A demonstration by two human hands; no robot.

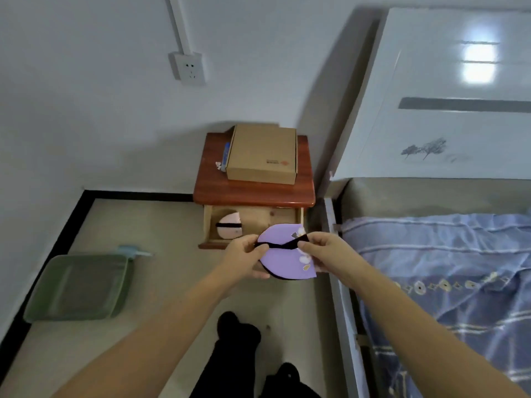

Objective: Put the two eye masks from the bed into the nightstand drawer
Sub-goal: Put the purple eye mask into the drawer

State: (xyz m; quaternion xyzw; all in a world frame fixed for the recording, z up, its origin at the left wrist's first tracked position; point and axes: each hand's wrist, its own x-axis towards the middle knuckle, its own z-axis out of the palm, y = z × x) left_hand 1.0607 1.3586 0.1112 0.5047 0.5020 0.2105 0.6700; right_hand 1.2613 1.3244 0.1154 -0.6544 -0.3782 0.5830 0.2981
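Observation:
A purple eye mask (284, 259) with a black strap is folded between both hands, just in front of the open nightstand drawer (267, 218). My left hand (244, 258) grips its left side and strap. My right hand (321, 251) pinches the strap and right edge. A pink eye mask (229, 226) with a black strap lies in the left part of the drawer. The reddish wooden nightstand (253, 191) stands against the wall, left of the bed (448, 254).
A cardboard box (263, 153) sits on the nightstand top, a blue object beside it. A green tray (80, 287) lies on the floor at left. The white headboard (442, 96) rises at right. My dark-trousered legs (238, 354) are below.

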